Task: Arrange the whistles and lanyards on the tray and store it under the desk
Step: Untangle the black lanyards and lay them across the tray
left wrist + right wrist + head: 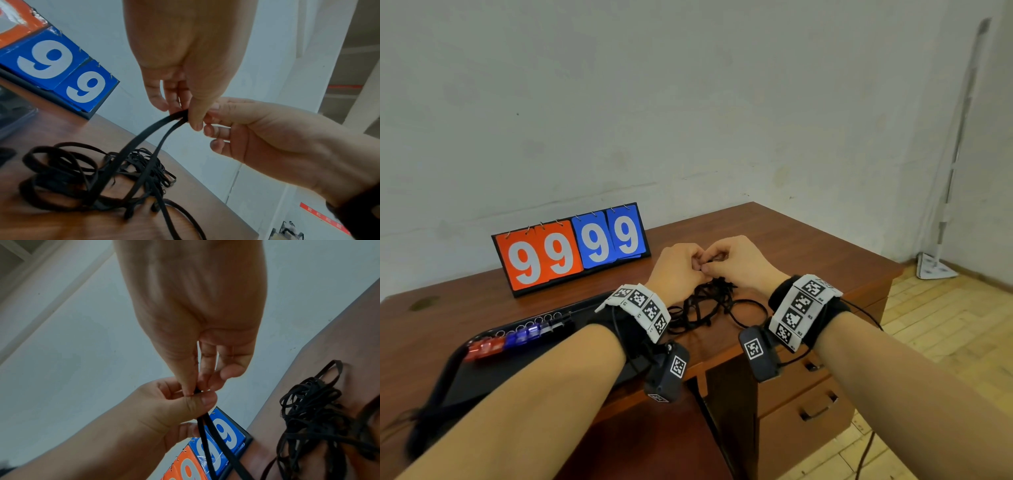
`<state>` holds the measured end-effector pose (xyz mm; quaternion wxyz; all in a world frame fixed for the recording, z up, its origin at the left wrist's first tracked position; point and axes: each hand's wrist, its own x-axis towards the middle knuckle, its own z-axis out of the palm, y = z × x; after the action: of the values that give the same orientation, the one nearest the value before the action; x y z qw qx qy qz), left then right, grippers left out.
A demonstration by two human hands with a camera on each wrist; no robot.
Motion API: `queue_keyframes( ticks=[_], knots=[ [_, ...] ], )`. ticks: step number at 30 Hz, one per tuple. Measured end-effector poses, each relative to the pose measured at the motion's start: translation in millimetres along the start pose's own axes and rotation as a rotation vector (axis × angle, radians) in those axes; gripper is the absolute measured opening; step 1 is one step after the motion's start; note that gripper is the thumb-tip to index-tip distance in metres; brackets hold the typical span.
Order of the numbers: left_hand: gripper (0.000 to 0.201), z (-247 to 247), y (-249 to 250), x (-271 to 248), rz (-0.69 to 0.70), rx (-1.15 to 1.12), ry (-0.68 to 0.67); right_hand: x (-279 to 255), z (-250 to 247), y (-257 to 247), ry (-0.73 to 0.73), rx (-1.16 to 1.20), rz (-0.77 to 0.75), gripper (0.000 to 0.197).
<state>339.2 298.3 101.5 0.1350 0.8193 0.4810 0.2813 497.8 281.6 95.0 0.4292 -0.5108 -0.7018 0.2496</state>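
Note:
A tangled heap of black lanyards lies on the brown desk. One lanyard loop rises from the heap. My left hand pinches its top end between thumb and fingers. My right hand pinches the same end right beside it, so the fingertips of both meet. A black tray sits at the desk's front left under my left forearm. On it lies a row of red, blue and clear whistles with metal rings.
An orange and blue flip scoreboard reading 99 99 stands at the back of the desk. Drawers with handles are at the desk's front right. A white stand leans in the room corner on the wooden floor.

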Motion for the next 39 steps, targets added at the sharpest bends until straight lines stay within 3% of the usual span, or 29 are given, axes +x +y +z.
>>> queue_keyframes(
  ticks=[5,8,12,15,25,39],
  knots=[
    [0.012,-14,-7,-8,-0.065,-0.080,0.059,-4,12,-13,0.007,0.108,0.089,0.025],
    [0.008,-25,-10,-16,-0.105,-0.183,0.116,-8,22,-21,-0.094,0.254,0.164,0.025],
    [0.009,-47,-12,-28,-0.132,-0.317,0.151,-7,43,-35,-0.230,0.454,0.181,0.046],
    [0.008,-63,-19,-39,-0.171,-0.367,0.202,-7,57,-51,-0.256,0.537,0.129,0.033],
    [0.007,-121,-66,-87,-0.304,-0.466,0.319,-3,76,-80,-0.216,0.284,0.066,0.023],
    [0.012,-196,-126,-170,-0.423,-0.390,0.508,-12,69,-110,-0.081,0.099,0.027,0.017]
  ],
)
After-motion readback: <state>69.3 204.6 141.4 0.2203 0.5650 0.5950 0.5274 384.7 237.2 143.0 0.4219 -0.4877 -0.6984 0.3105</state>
